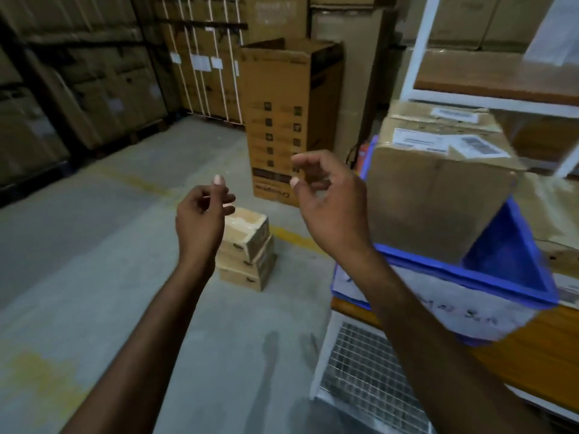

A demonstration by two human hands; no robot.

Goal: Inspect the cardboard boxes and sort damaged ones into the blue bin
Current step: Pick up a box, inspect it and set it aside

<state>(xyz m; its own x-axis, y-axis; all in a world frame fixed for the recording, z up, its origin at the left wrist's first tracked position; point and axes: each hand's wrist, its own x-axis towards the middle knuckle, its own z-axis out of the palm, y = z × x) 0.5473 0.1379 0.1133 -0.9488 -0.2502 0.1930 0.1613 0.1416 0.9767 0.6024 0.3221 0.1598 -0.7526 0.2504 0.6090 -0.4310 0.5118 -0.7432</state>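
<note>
A blue bin (507, 277) stands on a wooden shelf at the right. A large labelled cardboard box (438, 189) sits tilted inside it, sticking well above the rim. On the floor ahead is a small stack of three flat cardboard boxes (250, 255); the top one looks crushed. My left hand (203, 217) hovers above and just left of that stack, fingers loosely curled, holding nothing. My right hand (329, 202) is raised left of the bin's box, fingers apart and empty.
A tall open cardboard carton (282, 120) stands upright behind the stack. Strapped cartons on pallets (206, 64) and dark racks of boxes line the back and left. A white-framed shelf unit with a wire-mesh panel (360, 380) is at the lower right. Yellow floor lines cross the concrete.
</note>
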